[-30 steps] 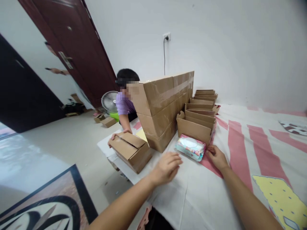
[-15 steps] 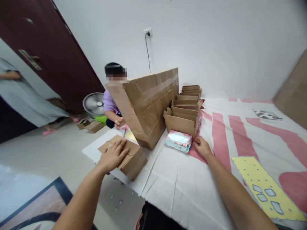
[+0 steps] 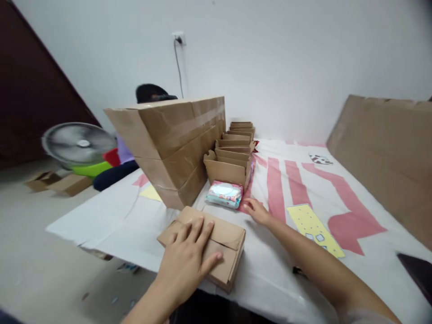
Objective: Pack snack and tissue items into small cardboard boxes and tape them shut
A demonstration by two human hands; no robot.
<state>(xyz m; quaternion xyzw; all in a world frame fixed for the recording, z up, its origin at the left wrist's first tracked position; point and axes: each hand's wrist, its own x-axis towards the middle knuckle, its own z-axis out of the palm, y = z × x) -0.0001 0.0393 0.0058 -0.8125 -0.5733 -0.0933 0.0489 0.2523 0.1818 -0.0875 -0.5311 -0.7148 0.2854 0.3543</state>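
Observation:
My left hand (image 3: 186, 252) lies flat with spread fingers on top of a closed cardboard box (image 3: 229, 258) at the near edge of the sheet-covered surface. Close to the right end of a pink and blue pack of wet wipes (image 3: 224, 194) is my right hand (image 3: 257, 210), its fingers loosely bent and apart, with nothing visible in them. Just behind the wipes stands a row of open cardboard boxes (image 3: 225, 172), the nearest with its flap raised.
Taped cardboard boxes (image 3: 168, 144) form a tall stack left of the row, partly hiding a person (image 3: 148, 92). A fan (image 3: 79, 143) stands on the floor at left. A yellow printed patch (image 3: 315, 229) lies right of my arm, and a large cardboard sheet (image 3: 381, 157) rises at far right.
My view has turned left and come closer. The closed box under my left hand has shifted right, onto the sheet in front of the stack. My right hand has drawn slightly away from the wipes.

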